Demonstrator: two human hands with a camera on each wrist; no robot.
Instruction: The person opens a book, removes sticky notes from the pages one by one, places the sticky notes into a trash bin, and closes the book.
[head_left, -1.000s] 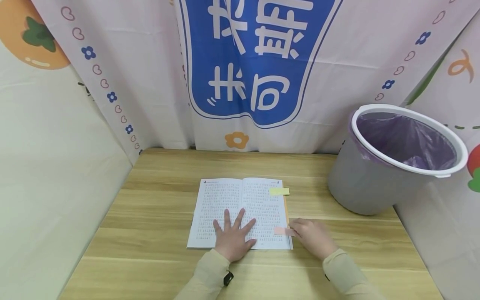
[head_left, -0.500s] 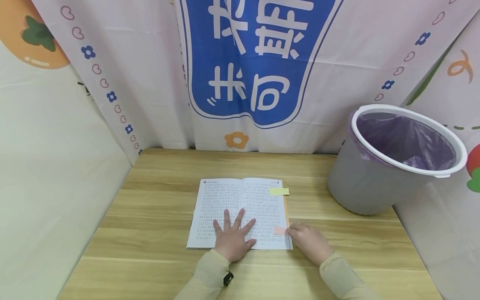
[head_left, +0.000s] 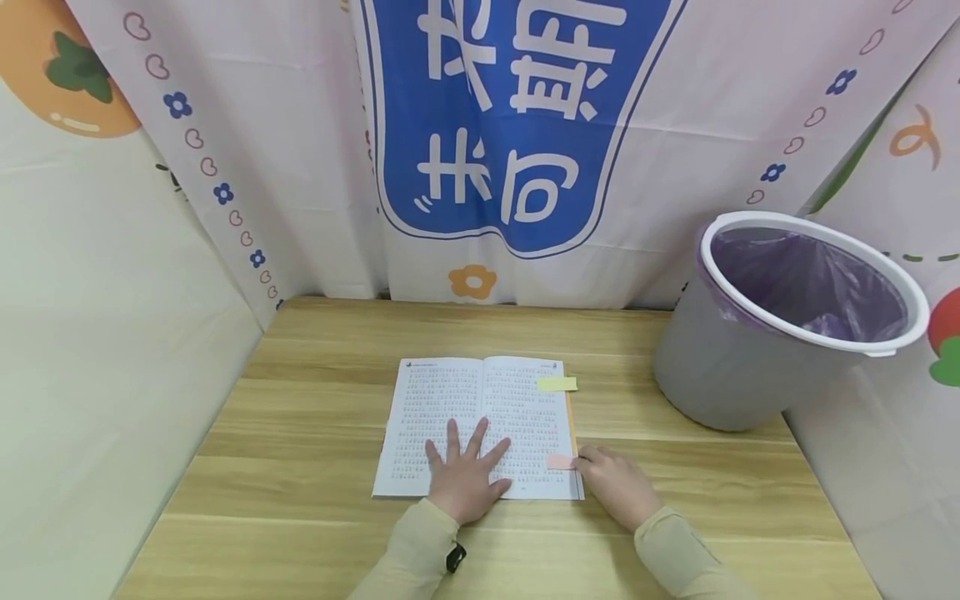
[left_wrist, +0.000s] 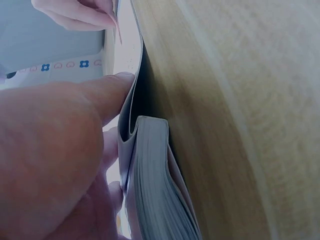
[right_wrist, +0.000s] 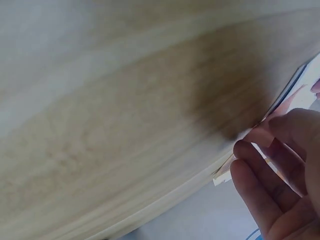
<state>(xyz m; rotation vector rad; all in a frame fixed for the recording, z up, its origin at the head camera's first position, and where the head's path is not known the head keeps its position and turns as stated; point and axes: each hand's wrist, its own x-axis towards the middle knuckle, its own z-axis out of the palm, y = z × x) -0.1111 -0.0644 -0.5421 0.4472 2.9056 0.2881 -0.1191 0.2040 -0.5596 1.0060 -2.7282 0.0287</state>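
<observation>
Fingers of the left hand [head_left: 467,473] lie spread flat on the open book [head_left: 450,408], pinning its pages, while the right hand [head_left: 615,483] pinches the pink sticky tab [head_left: 559,461] at the page edge.

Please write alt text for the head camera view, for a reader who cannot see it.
A left hand presses flat on an open book on a wooden table, while the right hand pinches a pink sticky tab at the right page's edge. A yellow tab sticks out higher up, and a grey bin with a purple liner stands to the right.
</observation>
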